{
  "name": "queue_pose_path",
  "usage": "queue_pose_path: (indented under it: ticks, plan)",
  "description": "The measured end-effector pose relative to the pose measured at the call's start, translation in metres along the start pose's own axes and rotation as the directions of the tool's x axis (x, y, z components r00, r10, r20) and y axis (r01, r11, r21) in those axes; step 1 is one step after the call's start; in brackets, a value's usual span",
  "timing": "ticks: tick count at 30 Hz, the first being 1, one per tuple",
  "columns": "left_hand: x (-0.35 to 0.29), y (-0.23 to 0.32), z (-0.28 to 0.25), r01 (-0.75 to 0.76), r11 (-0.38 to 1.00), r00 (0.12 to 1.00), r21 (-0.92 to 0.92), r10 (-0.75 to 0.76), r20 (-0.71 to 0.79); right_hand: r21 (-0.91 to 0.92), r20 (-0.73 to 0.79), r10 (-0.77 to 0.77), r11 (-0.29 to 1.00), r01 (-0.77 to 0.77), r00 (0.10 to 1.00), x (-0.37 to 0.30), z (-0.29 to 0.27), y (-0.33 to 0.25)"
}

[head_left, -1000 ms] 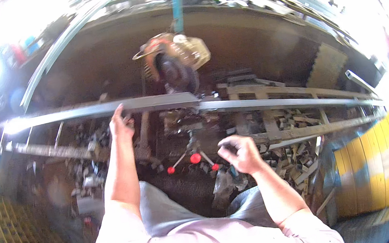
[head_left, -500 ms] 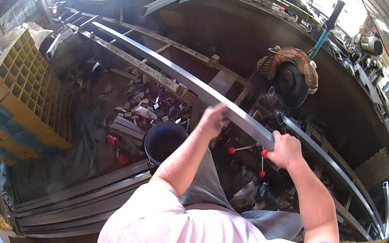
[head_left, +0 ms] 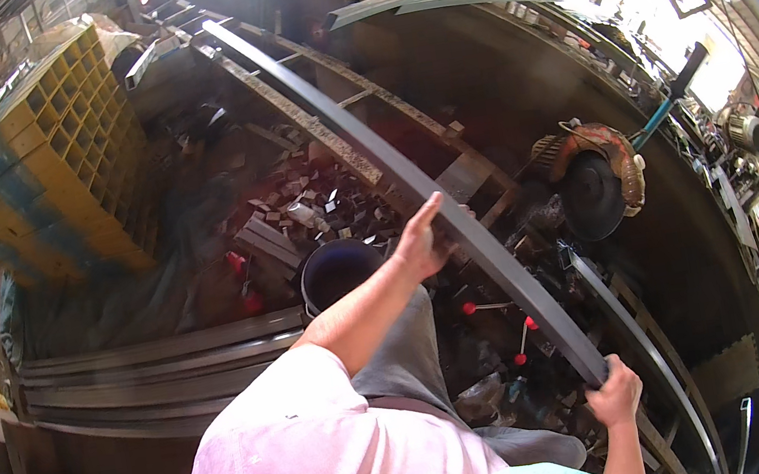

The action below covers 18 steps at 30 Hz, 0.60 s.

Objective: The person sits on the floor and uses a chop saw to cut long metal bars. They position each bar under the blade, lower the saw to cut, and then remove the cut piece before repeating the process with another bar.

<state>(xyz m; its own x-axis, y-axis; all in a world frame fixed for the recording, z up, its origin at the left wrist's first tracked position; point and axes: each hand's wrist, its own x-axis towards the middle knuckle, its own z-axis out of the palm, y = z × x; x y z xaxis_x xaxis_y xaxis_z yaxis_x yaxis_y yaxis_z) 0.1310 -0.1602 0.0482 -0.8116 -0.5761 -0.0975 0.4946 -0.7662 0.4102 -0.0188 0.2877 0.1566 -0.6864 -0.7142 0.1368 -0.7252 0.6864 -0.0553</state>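
A long grey square metal tube (head_left: 353,128) runs diagonally from the far left toward me, above a ladder-like steel frame (head_left: 309,125). My left hand (head_left: 424,246) holds the tube at its left side about midway along, the thumb up against it and the other fingers partly hidden. At the near end my right hand (head_left: 616,392) is closed around the tube. Right of the tube stands a cut-off saw (head_left: 593,190) with a dark round disc and a blue handle. Below the tube, between my hands, is a clamp handle with red knobs (head_left: 469,308).
A black bucket (head_left: 311,291) stands by my leg, with short tube offcuts (head_left: 306,204) beyond it. Long tubes (head_left: 164,367) lie stacked at the left. Behind them rises a yellow gridded stack (head_left: 28,182). Another metal tube (head_left: 643,325) lies at the right.
The tube has slid toward me and to the lower right, its near end now well past the clamp handle. My right hand travelled with it; my left hand stays near the same spot.
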Motion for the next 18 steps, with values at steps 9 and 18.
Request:
queue_pose_path:
  ticks: [9,18]
  plan:
    - [-0.057,0.044,0.093,-0.355,0.935,0.792,0.021,0.288,0.539,0.147,-0.095,0.041,0.989,-0.027,0.995,0.001,0.027,0.088]
    - [-0.179,0.157,0.122,-0.754,0.642,0.567,0.135,0.534,0.626,0.273,-0.262,-0.262,0.903,0.332,0.929,0.045,0.036,0.061]
